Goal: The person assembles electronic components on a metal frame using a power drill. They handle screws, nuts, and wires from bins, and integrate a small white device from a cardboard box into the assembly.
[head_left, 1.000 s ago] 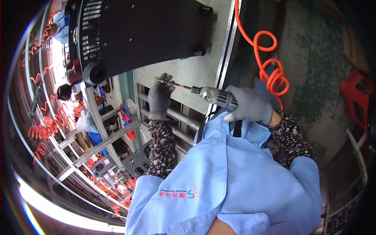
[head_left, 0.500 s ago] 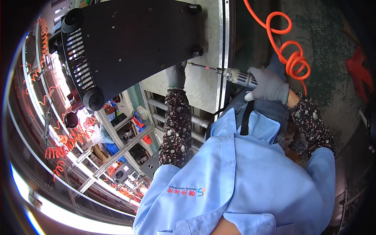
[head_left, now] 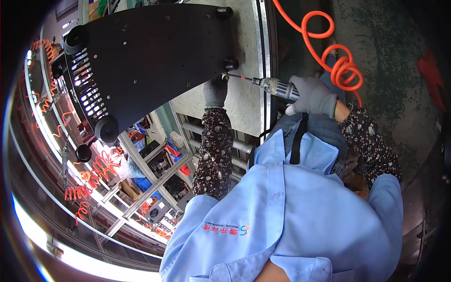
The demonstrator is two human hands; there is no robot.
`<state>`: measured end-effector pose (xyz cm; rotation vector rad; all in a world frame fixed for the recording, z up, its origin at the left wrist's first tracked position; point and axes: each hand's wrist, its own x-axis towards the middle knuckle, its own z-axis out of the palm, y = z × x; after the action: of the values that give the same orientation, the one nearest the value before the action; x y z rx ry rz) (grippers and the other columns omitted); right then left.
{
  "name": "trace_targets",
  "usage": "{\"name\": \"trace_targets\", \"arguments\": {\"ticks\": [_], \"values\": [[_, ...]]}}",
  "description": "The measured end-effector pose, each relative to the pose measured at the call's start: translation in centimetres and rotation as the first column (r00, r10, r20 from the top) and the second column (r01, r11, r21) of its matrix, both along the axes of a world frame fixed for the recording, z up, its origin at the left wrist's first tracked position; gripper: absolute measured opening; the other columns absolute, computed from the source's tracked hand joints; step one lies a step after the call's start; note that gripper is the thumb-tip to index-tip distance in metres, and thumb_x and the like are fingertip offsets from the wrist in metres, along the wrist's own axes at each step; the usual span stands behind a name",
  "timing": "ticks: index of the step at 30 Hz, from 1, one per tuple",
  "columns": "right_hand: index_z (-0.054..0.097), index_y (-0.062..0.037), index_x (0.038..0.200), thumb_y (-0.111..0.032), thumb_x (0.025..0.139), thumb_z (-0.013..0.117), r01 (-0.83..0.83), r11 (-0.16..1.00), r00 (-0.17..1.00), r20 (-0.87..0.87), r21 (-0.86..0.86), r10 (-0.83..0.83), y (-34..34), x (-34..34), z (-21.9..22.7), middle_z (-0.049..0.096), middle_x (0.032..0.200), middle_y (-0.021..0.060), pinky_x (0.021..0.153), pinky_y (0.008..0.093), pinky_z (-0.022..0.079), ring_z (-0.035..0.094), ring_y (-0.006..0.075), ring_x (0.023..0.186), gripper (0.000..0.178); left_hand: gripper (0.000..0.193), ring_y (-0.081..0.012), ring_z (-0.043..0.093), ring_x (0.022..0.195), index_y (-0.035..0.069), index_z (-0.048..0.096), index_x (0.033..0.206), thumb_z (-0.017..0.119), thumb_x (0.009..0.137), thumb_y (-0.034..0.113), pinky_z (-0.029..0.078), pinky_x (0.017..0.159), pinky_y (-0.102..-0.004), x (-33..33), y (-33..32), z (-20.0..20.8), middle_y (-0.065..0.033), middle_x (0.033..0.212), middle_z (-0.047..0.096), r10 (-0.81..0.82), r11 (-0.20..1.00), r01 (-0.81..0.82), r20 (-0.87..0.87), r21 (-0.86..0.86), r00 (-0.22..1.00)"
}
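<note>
Right hand [head_left: 312, 96] gripped power screwdriver [head_left: 278, 88]; left hand [head_left: 216, 91] curled near tip of bit [head_left: 241, 77], hold unclear; straight alignment seemed wise.

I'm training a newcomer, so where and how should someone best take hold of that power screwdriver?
Probably hold the power screwdriver by the rear of its thick body, coming from the person's right, where the right hand grips it. Its thin bit points left toward the black panel, with the left hand close to the tip, so that end looks slender and crowded.
</note>
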<state>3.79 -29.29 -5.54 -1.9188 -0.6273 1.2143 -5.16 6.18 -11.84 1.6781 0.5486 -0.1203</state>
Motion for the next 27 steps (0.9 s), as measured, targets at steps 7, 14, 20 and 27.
{"name": "trace_targets", "arguments": {"ticks": [7,14,20,27], "values": [[0.050,-0.0010,0.097,-0.037,0.053,0.074,-0.029,0.999,0.999,0.037,-0.027,0.030,0.5,0.7,1.4,0.059,0.086,0.0183,0.074,0.0384,0.045,0.059,0.0324,0.083,0.062,0.028,-0.0200,0.043,0.106,0.008,0.047,0.111,0.044,0.085,0.017,0.040,0.082,-0.0364,1.2,-3.7,1.8,-0.0074,0.116,0.046,0.299,0.856,-0.223,0.096,-0.466,0.949],[0.050,-0.0010,0.098,-0.037,0.053,0.074,-0.051,0.999,0.997,0.049,-0.020,0.052,0.3,1.0,1.6,0.059,0.086,0.0184,0.074,0.0393,0.044,0.058,0.0329,0.083,0.062,0.027,-0.0199,0.045,0.103,0.009,0.047,0.110,0.045,0.085,0.019,0.043,0.079,-0.0372,0.8,-4.2,2.0,-0.0074,0.113,0.047,0.295,0.889,-0.245,0.075,-0.387,0.953],[0.050,-0.0020,0.098,-0.037,0.053,0.073,-0.053,0.998,0.996,0.074,-0.035,0.056,0.5,0.9,1.9,0.059,0.083,0.0180,0.072,0.0399,0.044,0.058,0.0330,0.081,0.061,0.026,-0.0190,0.046,0.101,0.007,0.048,0.107,0.050,0.081,0.008,0.044,0.076,-0.0350,0.6,-4.0,1.7,-0.0078,0.110,0.048,0.298,0.877,-0.240,0.078,-0.417,0.951],[0.049,-0.0038,0.094,-0.037,0.053,0.072,-0.050,0.995,0.976,0.208,-0.087,0.067,1.3,1.2,3.2,0.058,0.075,0.0177,0.066,0.0418,0.044,0.058,0.0342,0.073,0.057,0.029,-0.0199,0.053,0.097,0.002,0.053,0.102,0.059,0.074,0.001,0.043,0.082,-0.0344,1.6,-5.5,1.9,-0.0073,0.102,0.057,-0.013,0.942,-0.035,0.139,0.335,0.990]]}}
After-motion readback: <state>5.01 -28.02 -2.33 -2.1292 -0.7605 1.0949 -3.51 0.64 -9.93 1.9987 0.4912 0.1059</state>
